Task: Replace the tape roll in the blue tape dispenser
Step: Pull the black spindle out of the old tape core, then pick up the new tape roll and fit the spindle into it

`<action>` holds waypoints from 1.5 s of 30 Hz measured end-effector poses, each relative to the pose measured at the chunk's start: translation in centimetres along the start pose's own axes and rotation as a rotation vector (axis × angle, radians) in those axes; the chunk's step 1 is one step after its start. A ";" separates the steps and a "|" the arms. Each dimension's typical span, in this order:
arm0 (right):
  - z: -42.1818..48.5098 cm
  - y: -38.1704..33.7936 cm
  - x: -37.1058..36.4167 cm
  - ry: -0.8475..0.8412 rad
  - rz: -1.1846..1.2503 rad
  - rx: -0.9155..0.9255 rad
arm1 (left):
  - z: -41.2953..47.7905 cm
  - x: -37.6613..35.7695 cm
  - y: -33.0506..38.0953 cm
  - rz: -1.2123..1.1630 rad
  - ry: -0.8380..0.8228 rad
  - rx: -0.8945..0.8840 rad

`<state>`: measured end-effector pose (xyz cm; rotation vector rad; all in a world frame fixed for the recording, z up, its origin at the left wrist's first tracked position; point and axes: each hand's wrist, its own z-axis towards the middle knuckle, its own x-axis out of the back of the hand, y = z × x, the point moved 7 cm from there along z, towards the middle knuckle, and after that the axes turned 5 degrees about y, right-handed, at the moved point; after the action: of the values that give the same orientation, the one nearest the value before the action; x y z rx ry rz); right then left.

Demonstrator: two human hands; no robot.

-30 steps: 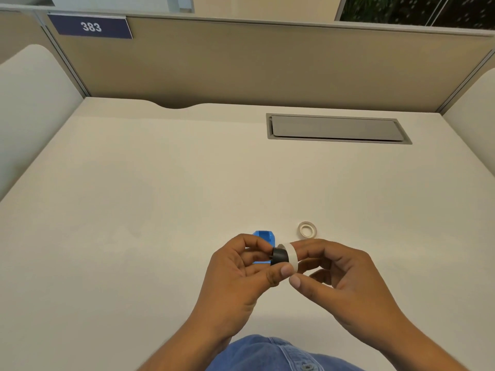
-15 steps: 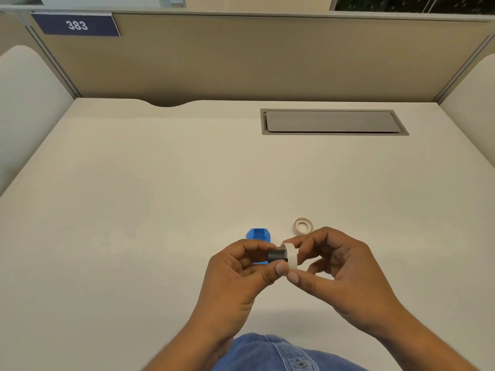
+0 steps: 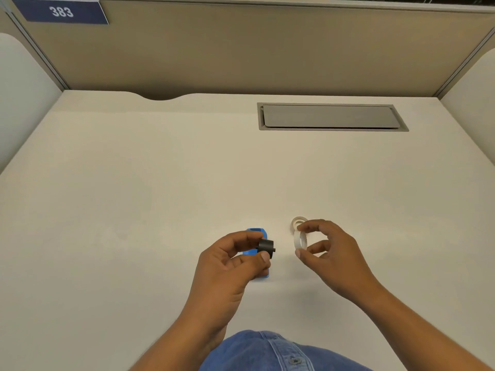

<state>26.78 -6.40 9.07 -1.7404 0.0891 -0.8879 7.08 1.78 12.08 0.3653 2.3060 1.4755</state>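
Note:
My left hand (image 3: 230,261) pinches a small black spool core (image 3: 266,247) between thumb and fingers. Behind and under that hand lies the blue tape dispenser (image 3: 256,232) on the desk, mostly hidden. My right hand (image 3: 328,253) holds a thin white tape ring (image 3: 300,240) upright between thumb and fingertips, a short gap to the right of the core. A second white tape ring (image 3: 296,222) lies flat on the desk just beyond my right fingers, partly covered by them.
The white desk (image 3: 134,196) has a grey cable hatch (image 3: 330,117) at the back right. A beige partition (image 3: 254,49) with a blue "383" label (image 3: 61,11) closes the back; white side panels stand left and right. My blue denim sleeve or lap shows at the bottom.
The white ring was on the black core, with both hands together. Now the hands are apart: the ring has come off the core to the right in my right hand.

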 end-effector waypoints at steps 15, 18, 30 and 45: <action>2.2 5.3 -3.4 -0.079 -0.323 -0.036 | 1.8 0.6 -0.1 0.003 0.058 0.000; 2.5 5.9 -3.6 -0.070 -0.343 -0.054 | 2.1 0.6 -0.2 0.008 0.041 -0.007; 2.3 5.9 -3.3 -0.026 -0.434 0.014 | 2.8 1.0 -1.0 0.019 0.056 0.036; 6.6 5.2 -1.7 -0.054 -0.494 -0.023 | 3.0 1.1 -1.2 0.032 0.046 0.019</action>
<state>31.42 -2.25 3.20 -1.8385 -0.3834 -1.1947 7.45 4.17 9.68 0.3785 2.3615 1.4933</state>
